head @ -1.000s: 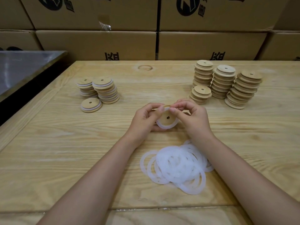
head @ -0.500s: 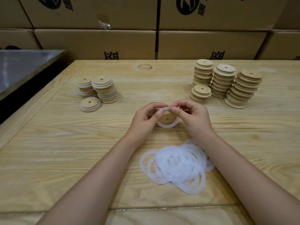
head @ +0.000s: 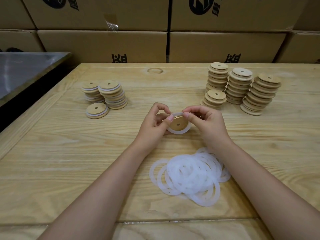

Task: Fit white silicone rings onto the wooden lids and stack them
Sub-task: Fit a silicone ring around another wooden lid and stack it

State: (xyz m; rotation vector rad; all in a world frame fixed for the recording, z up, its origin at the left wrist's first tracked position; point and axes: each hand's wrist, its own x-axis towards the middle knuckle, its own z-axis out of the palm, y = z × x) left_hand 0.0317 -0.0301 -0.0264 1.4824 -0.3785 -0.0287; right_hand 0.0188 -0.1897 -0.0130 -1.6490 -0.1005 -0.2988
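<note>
Cardboard boxes (head: 103,47) behind, both hands pinch one wooden lid (head: 178,125) mid-table, left hand (head: 154,123) and right hand (head: 206,123) should probably roll its silicone ring (head: 178,132) evenly around the rim.

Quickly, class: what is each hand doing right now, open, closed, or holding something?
Left hand: closed, pinching the wooden lid and white ring.
Right hand: closed, pinching the white ring on the same lid.

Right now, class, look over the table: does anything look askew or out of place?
The rightmost stack of bare wooden lids leans, its lids stepped sideways rather than squarely piled. The silicone rings lie in a loose overlapping heap.
</note>
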